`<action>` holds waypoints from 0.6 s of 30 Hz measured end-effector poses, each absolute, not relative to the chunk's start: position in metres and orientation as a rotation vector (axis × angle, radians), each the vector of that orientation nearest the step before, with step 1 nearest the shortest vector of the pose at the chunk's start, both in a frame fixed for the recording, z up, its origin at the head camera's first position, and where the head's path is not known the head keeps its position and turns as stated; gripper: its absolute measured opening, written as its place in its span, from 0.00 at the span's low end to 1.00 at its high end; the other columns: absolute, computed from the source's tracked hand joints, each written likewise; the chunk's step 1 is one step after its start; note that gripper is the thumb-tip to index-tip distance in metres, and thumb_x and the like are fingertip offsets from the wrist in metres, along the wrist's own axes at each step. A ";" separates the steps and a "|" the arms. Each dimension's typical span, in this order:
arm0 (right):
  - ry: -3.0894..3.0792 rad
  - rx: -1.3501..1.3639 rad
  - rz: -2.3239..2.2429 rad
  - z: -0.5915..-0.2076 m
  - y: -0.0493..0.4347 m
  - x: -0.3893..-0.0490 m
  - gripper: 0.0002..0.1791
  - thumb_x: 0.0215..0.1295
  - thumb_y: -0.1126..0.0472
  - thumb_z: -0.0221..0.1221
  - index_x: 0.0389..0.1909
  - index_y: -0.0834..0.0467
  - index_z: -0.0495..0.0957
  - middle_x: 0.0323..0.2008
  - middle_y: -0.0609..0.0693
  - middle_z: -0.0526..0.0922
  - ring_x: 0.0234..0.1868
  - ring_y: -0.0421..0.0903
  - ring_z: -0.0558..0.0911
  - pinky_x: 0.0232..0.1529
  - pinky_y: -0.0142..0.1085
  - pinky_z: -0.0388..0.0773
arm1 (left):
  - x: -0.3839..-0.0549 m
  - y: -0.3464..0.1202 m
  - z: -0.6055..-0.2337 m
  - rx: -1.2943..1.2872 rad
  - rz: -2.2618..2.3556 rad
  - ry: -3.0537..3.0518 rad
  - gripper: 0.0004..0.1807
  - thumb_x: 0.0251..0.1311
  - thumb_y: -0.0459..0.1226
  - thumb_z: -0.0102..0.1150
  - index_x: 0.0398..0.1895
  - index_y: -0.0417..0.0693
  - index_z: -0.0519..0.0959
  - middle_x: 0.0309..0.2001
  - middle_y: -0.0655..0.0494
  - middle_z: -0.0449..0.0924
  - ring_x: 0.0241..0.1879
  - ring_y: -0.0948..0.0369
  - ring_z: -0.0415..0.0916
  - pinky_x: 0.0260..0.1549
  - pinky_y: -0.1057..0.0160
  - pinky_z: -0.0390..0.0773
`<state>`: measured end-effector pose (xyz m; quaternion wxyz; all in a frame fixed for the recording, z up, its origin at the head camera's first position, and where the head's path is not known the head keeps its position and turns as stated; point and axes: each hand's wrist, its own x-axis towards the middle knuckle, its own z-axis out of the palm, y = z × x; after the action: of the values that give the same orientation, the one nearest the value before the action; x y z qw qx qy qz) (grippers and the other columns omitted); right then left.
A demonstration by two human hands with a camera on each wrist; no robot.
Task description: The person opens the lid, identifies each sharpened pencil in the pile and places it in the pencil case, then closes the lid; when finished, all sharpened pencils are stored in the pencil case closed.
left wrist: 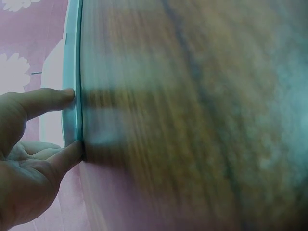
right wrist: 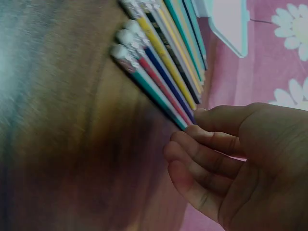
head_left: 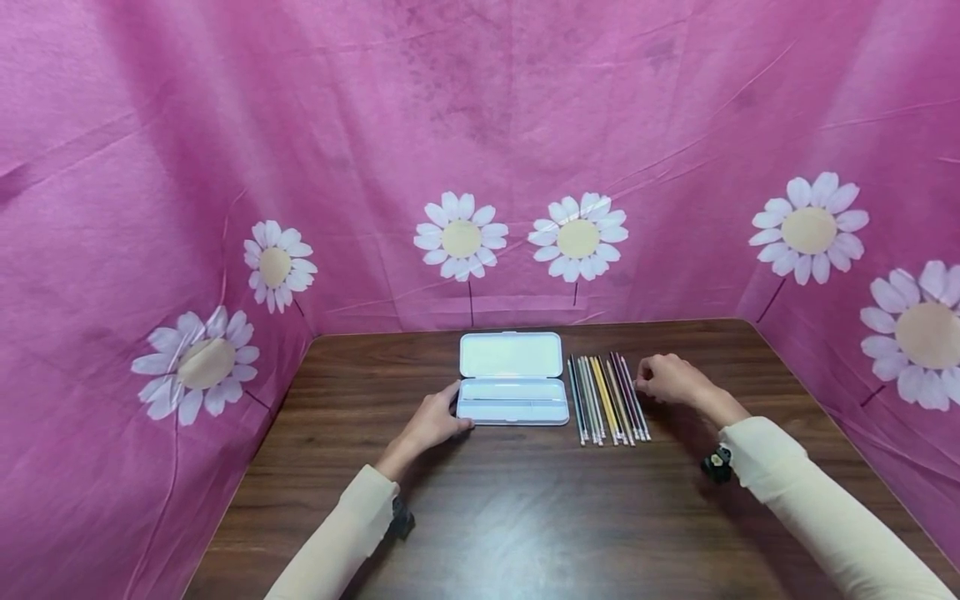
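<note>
A pale pencil case (head_left: 513, 414) lies with its lid (head_left: 511, 355) raised at the back of the table. My left hand (head_left: 433, 421) grips its left end, thumb on the front edge and another finger at the corner in the left wrist view. To the case's right lies a row of pencils (head_left: 600, 400), eraser ends toward me. At the right side of that row is my right hand (head_left: 671, 379). In the right wrist view its thumb and index finger pinch the far end of the outermost green pencil (right wrist: 154, 96); the pencil's tip is hidden by the fingers.
The brown wooden table (head_left: 510, 517) ends at a pink curtain (head_left: 360, 167) printed with white flowers, which surrounds its back and sides. Dividers split the case's lower half into compartments. Dark bands (head_left: 717, 465) sit at both wrists.
</note>
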<state>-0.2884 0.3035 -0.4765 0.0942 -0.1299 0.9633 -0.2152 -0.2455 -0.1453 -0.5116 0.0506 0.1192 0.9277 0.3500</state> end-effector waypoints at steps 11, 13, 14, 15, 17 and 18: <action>2.869 -0.303 -0.685 -0.492 0.303 -0.286 0.11 0.70 0.61 0.64 0.26 0.58 0.79 0.18 0.48 0.80 0.19 0.43 0.80 0.21 0.36 0.79 | -0.245 -0.144 -0.512 0.359 1.067 2.811 0.47 0.61 0.37 0.76 0.80 0.32 0.64 0.73 0.32 0.74 0.70 0.43 0.76 0.72 0.44 0.74; 2.866 -0.263 -0.677 -0.491 0.303 -0.286 0.11 0.67 0.61 0.64 0.25 0.58 0.78 0.18 0.49 0.80 0.18 0.43 0.81 0.21 0.36 0.80 | -0.244 -0.144 -0.511 0.353 1.068 2.809 0.47 0.61 0.37 0.76 0.80 0.32 0.63 0.73 0.32 0.73 0.70 0.44 0.76 0.72 0.44 0.74; 2.864 -0.248 -0.675 -0.490 0.303 -0.285 0.11 0.66 0.61 0.64 0.24 0.58 0.78 0.18 0.49 0.80 0.18 0.43 0.81 0.21 0.37 0.81 | -0.244 -0.144 -0.510 0.350 1.071 2.809 0.47 0.61 0.37 0.76 0.80 0.32 0.63 0.73 0.32 0.73 0.70 0.44 0.76 0.72 0.44 0.74; 2.859 -0.227 -0.672 -0.490 0.303 -0.285 0.11 0.65 0.61 0.64 0.24 0.59 0.78 0.18 0.50 0.81 0.18 0.44 0.82 0.21 0.37 0.82 | -0.244 -0.144 -0.510 0.351 1.072 2.811 0.47 0.61 0.37 0.76 0.80 0.32 0.63 0.73 0.32 0.73 0.70 0.44 0.76 0.72 0.44 0.74; 2.847 -0.191 -0.672 -0.489 0.303 -0.285 0.10 0.64 0.61 0.63 0.23 0.59 0.77 0.20 0.51 0.80 0.18 0.44 0.83 0.21 0.37 0.84 | -0.244 -0.144 -0.509 0.346 1.074 2.810 0.47 0.61 0.37 0.76 0.80 0.32 0.63 0.73 0.32 0.73 0.70 0.44 0.76 0.72 0.44 0.74; 2.840 -0.182 -0.676 -0.489 0.303 -0.284 0.10 0.64 0.62 0.63 0.24 0.60 0.77 0.20 0.52 0.81 0.18 0.45 0.83 0.21 0.38 0.84 | -0.244 -0.144 -0.509 0.343 1.073 2.809 0.47 0.61 0.37 0.76 0.80 0.32 0.63 0.73 0.32 0.73 0.70 0.44 0.76 0.72 0.44 0.74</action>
<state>-0.2841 0.3034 -0.4889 0.1079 -0.0618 0.9653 -0.2296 -0.2435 -0.1439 -0.5088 0.0574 0.1132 0.9266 0.3538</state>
